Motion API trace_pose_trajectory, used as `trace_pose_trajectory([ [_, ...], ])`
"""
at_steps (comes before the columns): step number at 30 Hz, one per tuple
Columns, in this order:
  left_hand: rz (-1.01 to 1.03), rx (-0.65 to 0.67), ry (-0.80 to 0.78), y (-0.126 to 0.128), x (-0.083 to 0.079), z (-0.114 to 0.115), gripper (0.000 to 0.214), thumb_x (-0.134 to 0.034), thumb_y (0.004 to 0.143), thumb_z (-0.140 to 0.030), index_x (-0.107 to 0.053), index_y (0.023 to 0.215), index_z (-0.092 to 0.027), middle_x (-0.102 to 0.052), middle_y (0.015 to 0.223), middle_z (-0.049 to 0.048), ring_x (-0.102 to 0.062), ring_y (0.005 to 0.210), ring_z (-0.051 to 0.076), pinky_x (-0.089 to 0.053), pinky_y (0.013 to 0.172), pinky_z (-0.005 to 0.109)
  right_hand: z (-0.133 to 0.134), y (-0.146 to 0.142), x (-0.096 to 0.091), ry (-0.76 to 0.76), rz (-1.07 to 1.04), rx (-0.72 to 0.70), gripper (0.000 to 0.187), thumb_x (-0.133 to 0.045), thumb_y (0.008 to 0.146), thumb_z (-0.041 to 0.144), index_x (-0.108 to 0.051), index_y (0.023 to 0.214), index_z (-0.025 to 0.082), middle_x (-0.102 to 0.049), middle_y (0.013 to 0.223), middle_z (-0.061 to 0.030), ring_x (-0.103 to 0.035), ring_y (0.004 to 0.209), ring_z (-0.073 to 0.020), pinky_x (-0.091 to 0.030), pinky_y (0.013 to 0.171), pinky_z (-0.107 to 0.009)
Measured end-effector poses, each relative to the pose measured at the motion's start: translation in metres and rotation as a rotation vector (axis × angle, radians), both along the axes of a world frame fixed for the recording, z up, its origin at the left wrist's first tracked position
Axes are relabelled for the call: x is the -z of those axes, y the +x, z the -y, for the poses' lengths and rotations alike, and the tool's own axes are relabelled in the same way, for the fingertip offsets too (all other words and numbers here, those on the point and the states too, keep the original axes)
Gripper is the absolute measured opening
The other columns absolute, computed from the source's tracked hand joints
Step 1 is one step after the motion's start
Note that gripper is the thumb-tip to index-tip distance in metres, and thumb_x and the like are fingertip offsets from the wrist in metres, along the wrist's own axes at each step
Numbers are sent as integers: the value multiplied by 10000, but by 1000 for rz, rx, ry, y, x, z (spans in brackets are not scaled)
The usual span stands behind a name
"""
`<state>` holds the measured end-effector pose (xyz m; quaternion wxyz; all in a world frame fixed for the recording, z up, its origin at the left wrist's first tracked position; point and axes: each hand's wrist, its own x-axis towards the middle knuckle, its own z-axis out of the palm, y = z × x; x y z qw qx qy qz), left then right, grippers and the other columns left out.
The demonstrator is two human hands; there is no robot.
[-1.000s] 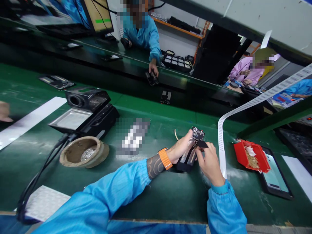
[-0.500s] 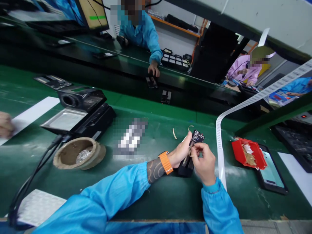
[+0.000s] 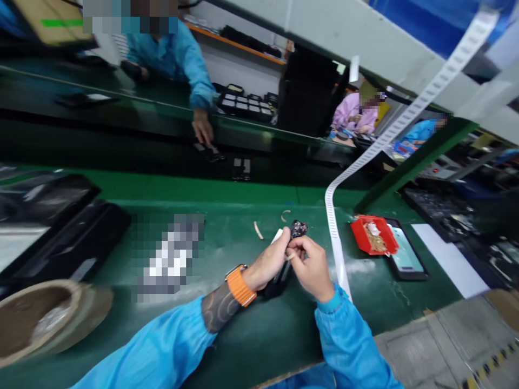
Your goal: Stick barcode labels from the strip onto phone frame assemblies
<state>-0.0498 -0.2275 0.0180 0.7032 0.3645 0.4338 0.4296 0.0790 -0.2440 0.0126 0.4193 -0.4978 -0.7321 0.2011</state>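
Note:
My left hand [image 3: 270,263], with an orange-strapped watch [image 3: 240,285] at the wrist, is closed around an opened phone [image 3: 299,229]. The phone is tilted over the green bench, its inner parts facing up and its upper end showing past the fingers. Over it, my right hand [image 3: 313,267] has thumb and fingers pinched on a small tan strip [image 3: 290,256]. Whether the strip still touches the phone I cannot tell. Two similar pieces, a tan strip [image 3: 258,230] and a curled strip [image 3: 286,213], lie on the bench just beyond my hands.
A red bin [image 3: 359,237] of tan scraps stands at right, against a phone with a lit screen [image 3: 409,259]. A long white printed tape [image 3: 333,221] runs down to the bench. At left are a clay-coloured bowl [image 3: 91,319] and a black device [image 3: 107,232]. Opposite, a co-worker's hand [image 3: 201,127] touches phone parts.
The view has swung right, so the bowl and black device have slid left and partly out. Both hands stay at the phone, the right still pinching the tan strip.

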Motion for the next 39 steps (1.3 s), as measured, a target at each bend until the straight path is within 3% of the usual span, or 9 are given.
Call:
trace_pose_trajectory([
  [5, -63, -39, -22, 2, -2, 0, 372, -554, 936, -481, -737, 889, -160, -732, 853, 68, -597, 1142, 241, -441, 941, 251, -2, -6, -4, 10, 73, 4, 124, -509, 911, 191, -584, 831, 249, -622, 737, 8, -612, 655, -171, -508, 596, -293],
  [10, 139, -4, -259, -2, -2, -5, 617, -422, 925, -666, -709, 916, -120, -710, 760, 92, -686, 767, 230, -530, 681, 292, 10, 6, -16, 112, 221, -95, 130, -545, 890, 200, -633, 819, 264, -655, 716, 1, -642, 602, -169, -528, 537, -298],
  [12, 283, -2, -315, -8, -4, -11, 698, -317, 936, -701, -690, 934, -112, -700, 749, 106, -676, 657, 216, -545, 628, 319, 9, 39, -27, 110, 241, 52, 139, -568, 890, 338, -646, 800, 265, -662, 712, -20, -639, 614, -185, -524, 553, -318],
  [14, 401, 11, -331, -14, -9, -16, 734, -250, 947, -699, -676, 952, -101, -697, 762, 125, -672, 622, 214, -568, 635, 363, -1, 89, -37, 75, 234, 462, 254, -521, 896, 469, -641, 816, 259, -680, 771, -40, -643, 697, -202, -525, 629, -337],
  [17, 443, 72, -327, -20, -14, -20, 767, -212, 950, -697, -669, 981, -81, -704, 779, 153, -689, 629, 232, -580, 628, 385, -27, 170, -42, 43, 250, 816, 322, -416, 904, 402, -636, 816, 185, -671, 803, -125, -625, 766, -244, -476, 699, -385],
  [20, 341, 76, -318, -18, -15, -20, 708, -325, 937, -691, -660, 1054, -78, -715, 777, 149, -706, 634, 246, -574, 591, 352, -45, 223, -31, -62, 340, 944, 285, -555, 794, 354, -576, 557, 198, -559, 551, -88, -584, 675, -254, -413, 647, -370],
  [26, 380, 91, -321, -14, -11, -20, 484, -459, 966, -537, -631, 1172, -134, -732, 918, 120, -727, 740, 245, -588, 669, 371, -30, 226, 1, 82, 414, 852, 303, -497, 860, 361, -615, 635, 196, -597, 688, -132, -573, 762, -272, -399, 687, -392],
  [33, 431, 154, -377, -14, -8, -18, 529, -420, 971, -558, -658, 1122, -110, -729, 879, 132, -721, 744, 256, -583, 701, 389, -42, 165, 69, 103, 423, 376, 258, -507, 841, 286, -703, 974, 183, -719, 1032, -109, -640, 962, -244, -513, 870, -410],
  [39, 464, 141, -376, -12, -4, -16, 497, -455, 966, -538, -657, 1173, -134, -735, 899, 119, -711, 712, 232, -574, 725, 367, -54, 178, 91, 70, 410, 293, 304, -482, 875, 282, -743, 1001, 191, -728, 1124, -122, -619, 1076, -274, -474, 993, -466],
])
